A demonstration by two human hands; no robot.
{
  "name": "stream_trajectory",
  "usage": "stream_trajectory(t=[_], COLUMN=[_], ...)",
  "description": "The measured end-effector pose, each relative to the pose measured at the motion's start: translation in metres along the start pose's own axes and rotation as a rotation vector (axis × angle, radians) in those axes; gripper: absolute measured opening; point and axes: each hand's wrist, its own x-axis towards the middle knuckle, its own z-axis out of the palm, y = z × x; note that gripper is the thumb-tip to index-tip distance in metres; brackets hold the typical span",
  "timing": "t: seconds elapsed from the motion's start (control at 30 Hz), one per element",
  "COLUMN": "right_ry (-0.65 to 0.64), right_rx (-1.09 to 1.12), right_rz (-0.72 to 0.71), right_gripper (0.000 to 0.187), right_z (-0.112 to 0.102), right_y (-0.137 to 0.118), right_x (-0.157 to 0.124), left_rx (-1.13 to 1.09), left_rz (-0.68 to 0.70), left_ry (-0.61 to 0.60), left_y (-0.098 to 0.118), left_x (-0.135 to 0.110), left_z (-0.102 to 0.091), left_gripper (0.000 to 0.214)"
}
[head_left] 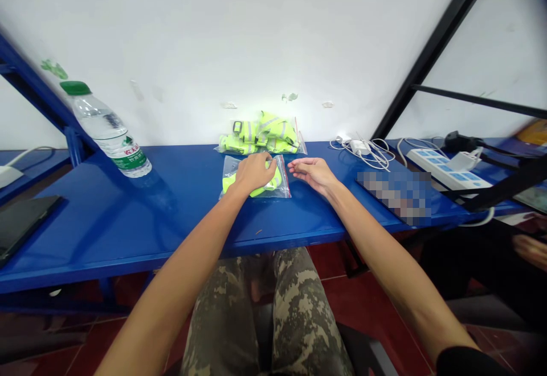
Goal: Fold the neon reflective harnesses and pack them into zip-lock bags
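My left hand (254, 172) lies on a clear plastic zip bag (282, 185) holding a fluorescent yellow reflective vest, its fingers closed on the bag's upper edge. Just behind that bag sits a second clear bag of folded yellow vest material (260, 135) with grey reflective strips and a small black buckle. My right hand (314, 174) hovers low over the blue table, fingers loosely apart and empty, a short gap to the right of the front bag.
The long blue metal table (183, 216) carries a lying water bottle (109, 131) with a green cap on the left and a dark tablet (21, 222) at the far left. White cables, a charger (359, 147), a power strip (448, 168) and a blurred panel (395, 196) lie right. A white wall stands behind.
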Motion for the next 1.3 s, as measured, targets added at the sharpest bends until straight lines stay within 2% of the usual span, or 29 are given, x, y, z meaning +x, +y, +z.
stream_trajectory(t=[0.1, 0.2, 0.37, 0.67, 1.0, 1.17, 1.3], right_ry=[-0.043, -0.168, -0.285, -0.271, -0.25, -0.256, -0.24], right_rx=[-0.055, -0.146, -0.268, -0.323, -0.264, -0.315, -0.336], right_rz=[0.011, 0.04, 0.028, -0.005, -0.071, -0.076, -0.095], right_gripper=[0.026, 0.037, 0.043, 0.044, 0.046, 0.031, 0.033], right_z=[0.002, 0.004, 0.004, 0.008, 0.009, 0.011, 0.013], right_y=[0.0, 0.001, 0.003, 0.004, 0.01, 0.009, 0.011], right_x=[-0.003, -0.007, -0.01, -0.01, -0.007, -0.007, -0.006], left_rx=[0.017, 0.017, 0.011, -0.029, -0.017, -0.036, -0.042], left_rz=[-0.036, -0.063, -0.076, -0.06, -0.07, -0.072, -0.074], left_ry=[0.054, 0.118, 0.196, 0.227, 0.307, 0.305, 0.304], left_y=[0.001, 0.0, -0.001, 0.0, 0.008, 0.009, 0.01], left_x=[0.0, -0.001, -0.001, -0.001, -0.005, -0.005, -0.005], left_z=[-0.002, -0.004, -0.004, -0.003, -0.005, -0.006, -0.005], left_gripper=[0.042, 0.043, 0.043, 0.044, 0.04, 0.041, 0.041])
